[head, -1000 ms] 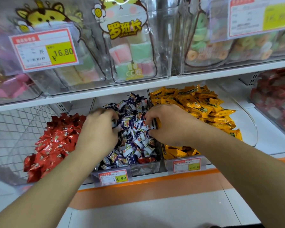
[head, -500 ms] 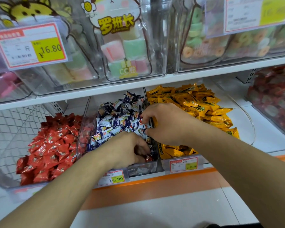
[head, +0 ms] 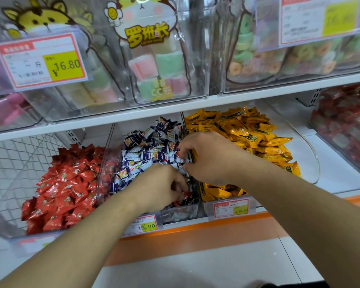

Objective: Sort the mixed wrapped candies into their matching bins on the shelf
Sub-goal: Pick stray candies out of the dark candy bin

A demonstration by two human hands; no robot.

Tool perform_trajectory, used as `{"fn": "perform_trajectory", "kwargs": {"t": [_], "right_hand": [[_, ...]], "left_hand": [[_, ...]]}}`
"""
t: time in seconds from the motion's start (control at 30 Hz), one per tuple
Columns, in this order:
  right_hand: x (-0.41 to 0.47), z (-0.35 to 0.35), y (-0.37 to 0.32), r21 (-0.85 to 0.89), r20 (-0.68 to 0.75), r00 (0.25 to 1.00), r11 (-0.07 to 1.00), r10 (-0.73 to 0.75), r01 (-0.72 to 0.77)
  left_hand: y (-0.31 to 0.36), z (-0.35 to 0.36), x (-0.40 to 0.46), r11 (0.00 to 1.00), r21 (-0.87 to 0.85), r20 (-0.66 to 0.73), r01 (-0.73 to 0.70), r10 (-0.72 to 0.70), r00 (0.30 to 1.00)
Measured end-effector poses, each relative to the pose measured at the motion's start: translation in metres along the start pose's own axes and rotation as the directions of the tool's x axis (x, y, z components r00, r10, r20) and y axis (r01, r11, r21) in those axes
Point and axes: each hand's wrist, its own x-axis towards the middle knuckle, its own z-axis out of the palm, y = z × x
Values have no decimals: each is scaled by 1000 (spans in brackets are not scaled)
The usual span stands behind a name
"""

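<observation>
While the left hand [head: 160, 188] curls on a red candy [head: 186, 194] low in the blue bin [head: 181, 213], the red bin [head: 62, 188] lies just left. The right hand [head: 208, 156] pinches blue candies [head: 146, 154].

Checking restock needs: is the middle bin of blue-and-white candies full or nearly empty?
Full: blue-and-white candies are heaped above the middle bin's clear front wall.

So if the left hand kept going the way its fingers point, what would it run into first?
Probably the red candy at its fingertips in the front of the middle bin; the left hand is curled there, though exact contact is unclear.
</observation>
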Motion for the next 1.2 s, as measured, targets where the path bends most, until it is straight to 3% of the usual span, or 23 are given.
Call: {"fn": "perform_trajectory", "kwargs": {"t": [0.17,0.43,0.6,0.7,0.8,0.9,1.03,1.13,1.2], "right_hand": [[2,1,-2,-36,4,1000,999,4,-4],[1,6,-6,-135,-6,1000,991,-25,23],[3,9,-10,-190,-24,1000,982,-9,4],[2,8,-14,-192,-19,1000,981,-8,4],[2,7,-16,-184,-20,1000,983,-18,14],[1,6,-15,-188,-20,1000,982,-19,14],[1,5,-15,-185,-24,1000,983,-10,5],[2,5,-13,-160,-9,1000,987,17,-19],[2,4,-12,-148,9,1000,989,28,-27]], "left_hand": [[-7,-14,-27,981,-186,-236,54,-98,967],[-53,-56,-91,945,-317,-544,80,-250,801],[-93,-65,-110,904,-373,-577,206,-401,711],[-91,-58,-112,931,-295,-584,214,-353,731],[-68,-51,-107,978,-191,-608,82,-184,772],[-38,-38,-89,986,-162,-487,-43,-42,872],[-13,-17,-53,990,-130,-205,-51,23,979],[-14,-8,-26,995,-93,15,-31,33,999],[-17,-5,-14,998,-53,85,-32,37,996]]}}
